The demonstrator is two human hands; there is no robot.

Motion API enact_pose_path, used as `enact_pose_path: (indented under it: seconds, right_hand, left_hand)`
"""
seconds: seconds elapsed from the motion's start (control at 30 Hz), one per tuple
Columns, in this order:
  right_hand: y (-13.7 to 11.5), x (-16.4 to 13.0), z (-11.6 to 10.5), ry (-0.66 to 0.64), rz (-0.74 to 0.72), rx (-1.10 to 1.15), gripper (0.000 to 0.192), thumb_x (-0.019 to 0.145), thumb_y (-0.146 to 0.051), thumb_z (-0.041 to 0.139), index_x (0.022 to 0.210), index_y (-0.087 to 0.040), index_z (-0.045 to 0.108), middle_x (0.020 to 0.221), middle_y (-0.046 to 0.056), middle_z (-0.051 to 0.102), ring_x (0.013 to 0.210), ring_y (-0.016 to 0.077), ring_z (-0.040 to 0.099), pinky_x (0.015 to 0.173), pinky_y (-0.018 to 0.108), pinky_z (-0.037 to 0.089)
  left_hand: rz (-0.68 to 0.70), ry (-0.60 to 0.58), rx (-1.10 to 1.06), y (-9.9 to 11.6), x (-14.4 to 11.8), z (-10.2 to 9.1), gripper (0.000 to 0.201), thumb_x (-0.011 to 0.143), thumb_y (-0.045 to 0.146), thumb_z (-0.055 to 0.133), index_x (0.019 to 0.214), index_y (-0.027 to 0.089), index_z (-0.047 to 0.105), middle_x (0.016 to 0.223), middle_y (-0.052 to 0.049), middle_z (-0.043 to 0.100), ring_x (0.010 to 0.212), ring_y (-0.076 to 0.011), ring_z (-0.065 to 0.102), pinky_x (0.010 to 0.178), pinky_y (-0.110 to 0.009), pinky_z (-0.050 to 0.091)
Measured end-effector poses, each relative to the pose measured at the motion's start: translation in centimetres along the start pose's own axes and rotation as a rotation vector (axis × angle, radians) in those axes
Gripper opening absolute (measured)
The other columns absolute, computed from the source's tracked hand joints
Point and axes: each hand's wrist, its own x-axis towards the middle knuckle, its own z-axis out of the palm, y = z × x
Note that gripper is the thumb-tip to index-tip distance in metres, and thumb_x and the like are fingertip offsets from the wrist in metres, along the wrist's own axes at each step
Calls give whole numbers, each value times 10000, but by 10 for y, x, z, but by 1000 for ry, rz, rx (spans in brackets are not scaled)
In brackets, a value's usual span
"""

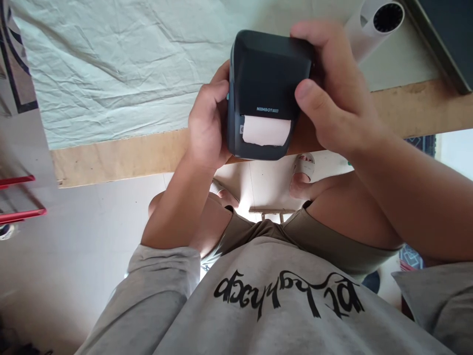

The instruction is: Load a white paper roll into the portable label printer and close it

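Both hands — left hand (207, 123), right hand (332, 98) — grip the dark label printer (264, 79).

A small dark slate-grey plastic label printer (266, 84) with rounded corners is held up above the table edge, its front face turned toward the camera. White lettering sits on the lid, and a strip of pale pink label paper (266, 130) protrudes from its slot.

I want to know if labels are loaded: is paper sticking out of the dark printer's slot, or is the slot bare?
Out: a pale strip of paper shows at the slot of the printer, held in left hand and right hand.
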Motion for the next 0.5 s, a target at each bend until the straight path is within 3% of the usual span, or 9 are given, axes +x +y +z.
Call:
enact_pose_path:
  seconds: [0.2, 0.5]
  right_hand:
    - [3, 0, -2, -6, -36, 18, 464, 900, -469, 514, 1341, -330, 481, 1214, 35, 555, 1033, 164, 555, 973, 349, 485]
    - [7, 3, -2, -70, -84, -54, 677, 777, -480, 649, 1384, -288, 419, 1292, 76, 516, 1086, 188, 529, 924, 345, 495]
  left_hand:
    - [46, 34, -17, -3, 3, -4, 211, 817, 208, 400, 823, 194, 610, 809, -29, 564, 790, -154, 538, 790, -299, 455]
    - [13, 21, 25, 4, -1, -6, 192, 860, 186, 444, 827, 221, 630, 777, -27, 533, 742, -159, 498, 730, -287, 427]
